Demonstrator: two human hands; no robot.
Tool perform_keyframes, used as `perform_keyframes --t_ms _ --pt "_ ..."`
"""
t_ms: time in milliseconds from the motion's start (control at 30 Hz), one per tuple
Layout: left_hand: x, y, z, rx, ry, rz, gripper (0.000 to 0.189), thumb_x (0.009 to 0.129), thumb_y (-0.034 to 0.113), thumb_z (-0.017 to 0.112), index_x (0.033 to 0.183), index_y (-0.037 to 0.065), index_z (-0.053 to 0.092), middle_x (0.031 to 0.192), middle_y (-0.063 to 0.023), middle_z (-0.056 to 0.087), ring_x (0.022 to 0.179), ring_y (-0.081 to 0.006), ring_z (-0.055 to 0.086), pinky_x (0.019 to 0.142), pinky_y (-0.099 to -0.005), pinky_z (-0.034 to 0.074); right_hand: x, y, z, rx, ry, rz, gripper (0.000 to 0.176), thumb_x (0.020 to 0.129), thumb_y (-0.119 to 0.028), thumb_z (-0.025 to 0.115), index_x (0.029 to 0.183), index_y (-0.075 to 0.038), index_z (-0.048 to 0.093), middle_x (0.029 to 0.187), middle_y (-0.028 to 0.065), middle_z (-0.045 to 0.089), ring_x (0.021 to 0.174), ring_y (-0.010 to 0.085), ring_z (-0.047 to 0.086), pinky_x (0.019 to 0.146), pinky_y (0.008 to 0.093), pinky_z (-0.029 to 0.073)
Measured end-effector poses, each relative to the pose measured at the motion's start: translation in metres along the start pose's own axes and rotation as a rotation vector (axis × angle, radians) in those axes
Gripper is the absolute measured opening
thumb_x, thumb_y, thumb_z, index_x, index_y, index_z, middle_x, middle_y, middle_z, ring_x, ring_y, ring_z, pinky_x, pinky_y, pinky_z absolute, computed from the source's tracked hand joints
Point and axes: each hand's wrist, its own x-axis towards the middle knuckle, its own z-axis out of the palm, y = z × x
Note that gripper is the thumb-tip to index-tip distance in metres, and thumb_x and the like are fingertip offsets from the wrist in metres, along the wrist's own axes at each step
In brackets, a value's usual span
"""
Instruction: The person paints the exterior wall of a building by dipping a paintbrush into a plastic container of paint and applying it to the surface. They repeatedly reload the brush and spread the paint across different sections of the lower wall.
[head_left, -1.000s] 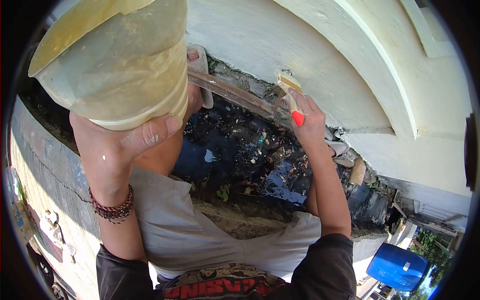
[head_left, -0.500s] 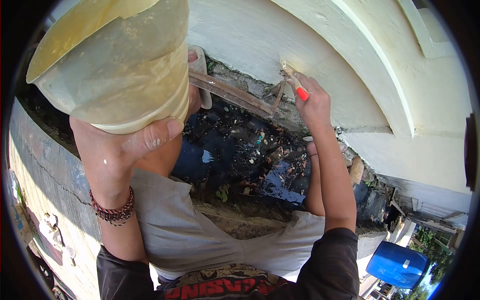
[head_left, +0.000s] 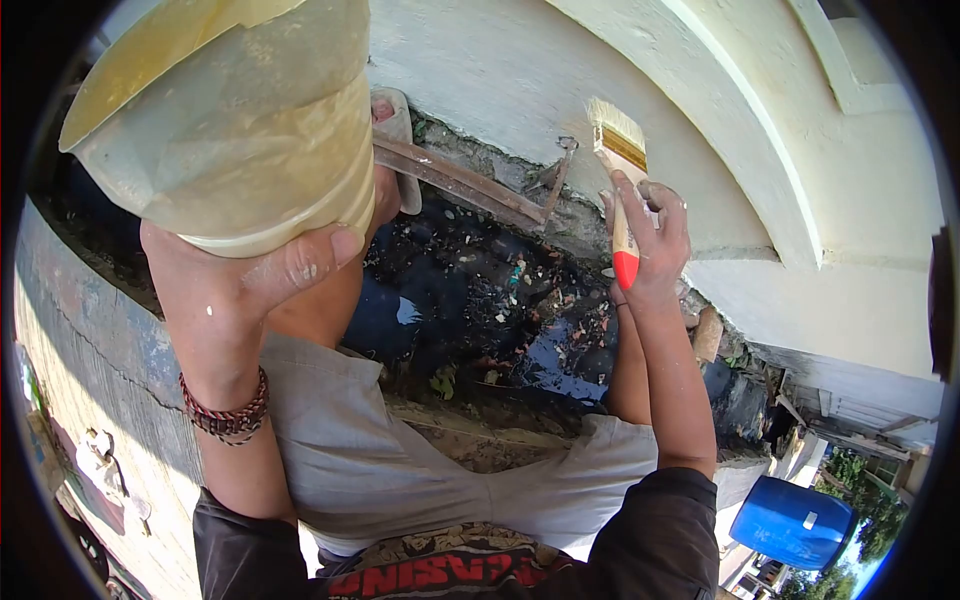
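Observation:
My left hand (head_left: 262, 285) grips the base of a cut-open, cream-stained plastic container (head_left: 240, 130), thumb across its lower rim. The container's inside is mostly turned from sight. In my right hand (head_left: 655, 235) is a paintbrush (head_left: 622, 170) with pale bristles, a wooden handle and a red end. Its bristles point up the cream wall (head_left: 690, 150), overlapping the painted surface in this view. Fingers wrap round the handle, with the red tip showing below them.
A ditch of dark water with floating litter (head_left: 480, 290) runs below, between my legs. A rusty metal bracket (head_left: 460, 180) juts out at the wall's foot. A concrete ledge (head_left: 100, 300) lies on the left, and a blue drum (head_left: 795, 522) stands at lower right.
My right hand has shifted slightly right and down, and the paintbrush has turned from edge-on at the wall's lower edge to upright with its broad side showing. My left hand stays nearly still.

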Motion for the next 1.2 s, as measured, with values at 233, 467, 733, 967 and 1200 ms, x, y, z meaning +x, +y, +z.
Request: perform_keyframes --t_ms 233,467,733,967,1200 --pt "-0.001 -0.003 -0.003 0.016 0.005 -0.064 0.063 0.059 0.001 0.083 0.116 -0.007 0.057 0.109 -0.0135 0.066 0.099 -0.023 0.063 0.092 -0.0329 0.047 -0.048 -0.009 0.019 0.471 -0.005 0.564 0.025 0.085 -0.006 0.072 0.109 -0.001 0.066 0.096 0.012 0.066 0.078 0.0196 0.067 0.071 0.0326 0.055" --pt "0.002 0.016 0.011 -0.221 0.003 -0.111 0.058 0.062 0.001 0.08 0.115 -0.007 0.058 0.109 -0.013 0.066 0.098 -0.0224 0.063 0.091 -0.032 0.047 -0.013 -0.011 0.008 0.687 0.122 0.671 0.024 0.082 0.0 0.072 0.103 -0.001 0.06 0.1 0.0134 0.065 0.084 0.024 0.067 0.073 0.0332 0.056" --pt "0.009 -0.023 -0.019 -0.082 0.071 -0.041 0.047 0.066 0.004 0.076 0.11 -0.007 0.063 0.103 -0.0127 0.069 0.097 -0.0204 0.065 0.09 -0.0304 0.047 -0.01 -0.013 -0.005 0.197 -0.294 -0.032 0.026 0.074 0.006 0.067 0.098 -0.003 0.064 0.123 0.0195 0.057 0.098 0.0307 0.067 0.077 0.036 0.057" --pt "0.013 -0.033 -0.019 -0.158 0.166 0.053 0.049 0.064 0.003 0.078 0.111 -0.003 0.063 0.1 -0.0118 0.07 0.094 -0.0206 0.066 0.088 -0.0325 0.05 0.0 -0.01 -0.007 0.036 -0.475 -0.287 0.034 0.067 0.001 0.064 0.099 -0.01 0.064 0.118 0.0143 0.056 0.099 0.0338 0.06 0.069 0.0382 0.056" --pt "0.013 -0.022 0.002 -0.229 0.279 0.149 0.059 0.06 0.003 0.079 0.115 0.0 0.06 0.1 -0.0107 0.068 0.092 -0.0208 0.066 0.087 -0.0352 0.053 0.02 0.003 0.017 -0.125 -0.297 -0.396 0.028 0.07 -0.006 0.062 0.098 -0.012 0.064 0.117 0.0138 0.054 0.103 0.0358 0.054 0.077 0.0401 0.051"
